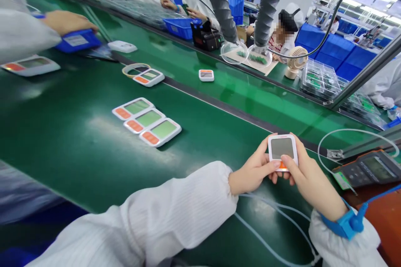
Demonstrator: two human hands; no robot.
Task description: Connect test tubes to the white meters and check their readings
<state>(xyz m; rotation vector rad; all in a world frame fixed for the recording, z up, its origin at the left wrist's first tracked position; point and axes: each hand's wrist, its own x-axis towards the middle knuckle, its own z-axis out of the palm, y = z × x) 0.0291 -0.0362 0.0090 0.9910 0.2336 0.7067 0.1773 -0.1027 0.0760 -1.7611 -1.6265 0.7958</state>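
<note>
Between both hands I hold a small white device with a grey screen [282, 147] and an orange button at its lower edge. My left hand [253, 172] is closed on its left side, thumb near the button. My right hand [302, 171] grips the right side, its thumb also resting near the orange part. A blue wrist strap [341, 224] circles my right wrist. To the left, three similar devices [146, 121] with greenish screens lie side by side on the green work surface [78, 146].
Farther back lie another device with a yellowish ring [133, 69] and a small one [206, 76] beyond the dark strip. At right sits a handheld meter [369, 167] with a pale tube. A co-worker's hand [69, 23] rests by a blue tray [78, 41]. Two ducts [221, 4] hang overhead.
</note>
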